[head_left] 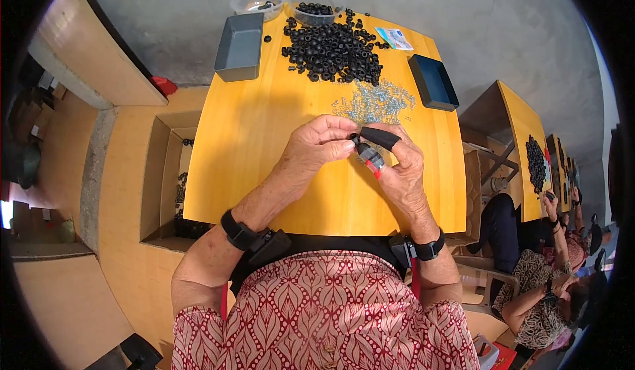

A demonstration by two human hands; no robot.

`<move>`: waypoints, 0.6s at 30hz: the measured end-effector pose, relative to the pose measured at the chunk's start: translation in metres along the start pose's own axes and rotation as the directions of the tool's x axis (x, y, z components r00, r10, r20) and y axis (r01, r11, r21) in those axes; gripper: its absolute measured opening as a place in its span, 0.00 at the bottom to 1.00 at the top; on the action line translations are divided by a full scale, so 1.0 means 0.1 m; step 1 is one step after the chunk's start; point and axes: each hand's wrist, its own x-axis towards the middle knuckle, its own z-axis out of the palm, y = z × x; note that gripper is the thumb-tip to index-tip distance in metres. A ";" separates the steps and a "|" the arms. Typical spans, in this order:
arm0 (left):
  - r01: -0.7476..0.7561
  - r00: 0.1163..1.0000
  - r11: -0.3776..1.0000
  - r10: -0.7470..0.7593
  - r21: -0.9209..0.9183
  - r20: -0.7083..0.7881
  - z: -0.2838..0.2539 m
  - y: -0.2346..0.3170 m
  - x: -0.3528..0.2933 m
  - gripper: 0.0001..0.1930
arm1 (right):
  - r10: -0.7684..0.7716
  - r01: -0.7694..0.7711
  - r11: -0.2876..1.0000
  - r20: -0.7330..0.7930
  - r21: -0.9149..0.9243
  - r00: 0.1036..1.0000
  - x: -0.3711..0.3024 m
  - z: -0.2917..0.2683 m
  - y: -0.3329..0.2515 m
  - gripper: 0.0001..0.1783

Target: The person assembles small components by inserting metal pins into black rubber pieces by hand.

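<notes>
Clock face centred on the hands, 12 = far side. Left hand (316,144): thumb and fingertips closed in a pinch on 1 small black part (354,136), at the centre. Right hand (401,162): fingers curled close beside it, forefinger in a black sleeve (380,138); cannot tell whether they grip. Black pile (331,49) between 11 and 12; clear bits (376,102) at 1. Judgement: part light, probably rubbery, unlikely to break, may roll; best held by its outer wall.
</notes>
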 end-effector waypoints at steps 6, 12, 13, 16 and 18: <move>-0.031 0.999 0.999 0.031 0.041 0.013 0.04 0.04 -0.01 0.18 | 0.005 -0.005 1.000 -0.004 0.011 1.000 0.02 0.00 -0.02 0.15; -0.018 1.000 0.999 0.017 0.042 0.019 0.09 0.04 -0.03 0.18 | -0.128 0.128 0.987 0.006 -0.100 0.992 0.03 -0.01 -0.02 0.18; -0.022 1.000 0.999 0.021 0.050 0.013 0.10 0.04 -0.03 0.18 | -0.156 0.156 0.981 0.008 -0.113 0.988 0.04 0.00 -0.02 0.18; -0.014 1.000 0.999 0.013 0.053 0.020 0.02 -0.03 -0.02 0.17 | -0.176 0.178 0.977 0.022 -0.122 0.984 0.04 0.00 -0.03 0.18; 0.002 1.000 1.000 -0.002 0.014 0.008 0.06 0.02 -0.02 0.17 | -0.163 0.166 0.979 0.030 -0.118 0.986 0.03 0.00 -0.01 0.18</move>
